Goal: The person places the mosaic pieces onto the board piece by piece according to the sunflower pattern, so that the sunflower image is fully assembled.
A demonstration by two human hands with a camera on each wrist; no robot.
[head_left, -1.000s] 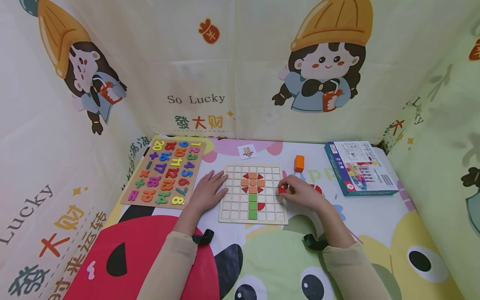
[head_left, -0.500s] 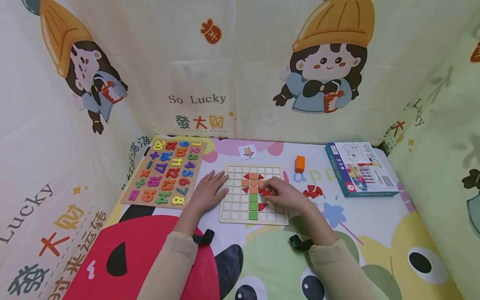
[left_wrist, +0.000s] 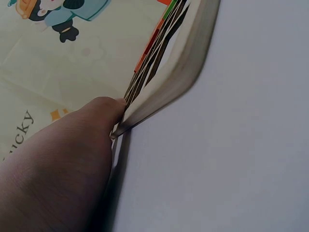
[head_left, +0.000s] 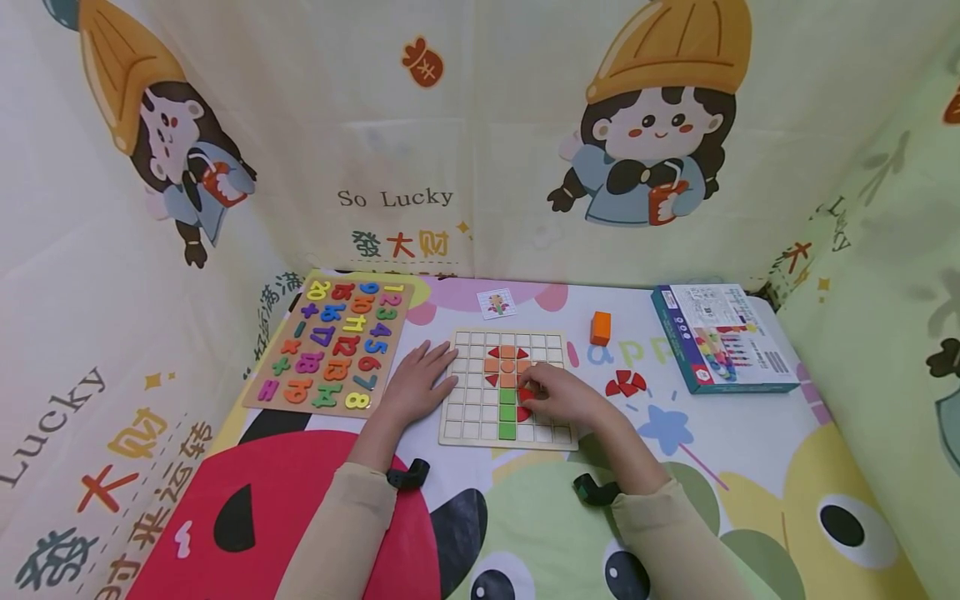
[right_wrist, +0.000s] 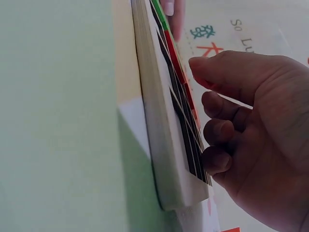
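Note:
A light wooden grid board (head_left: pixel 472 404) bears an orange cross of tiles (head_left: pixel 507 379) with red triangles at its corners. Green square tiles (head_left: pixel 507 414) run in a column below. My right hand (head_left: pixel 562 396) pinches a red tile (head_left: pixel 526 397) over the cells just right of the green column; in the right wrist view, red shows beneath its thumb. Close under that lies another red tile (head_left: pixel 523 414) with a rounded edge, partly covered. Fingers spread, my left hand (head_left: pixel 415 385) rests at the board's left edge, its thumb (left_wrist: pixel 104 111) touching the side in the left wrist view.
Left of the board lies a number puzzle (head_left: pixel 330 350). Behind it is a small picture card (head_left: pixel 497 304). To the right are an orange block stack (head_left: pixel 600 328), several loose red tiles (head_left: pixel 626 383) and a flat box (head_left: pixel 727 337). Printed cloth walls enclose the table.
My right hand has brought the red tile leftward from beyond the board's right edge, then slightly down beside the green column. The left hand has stayed in place.

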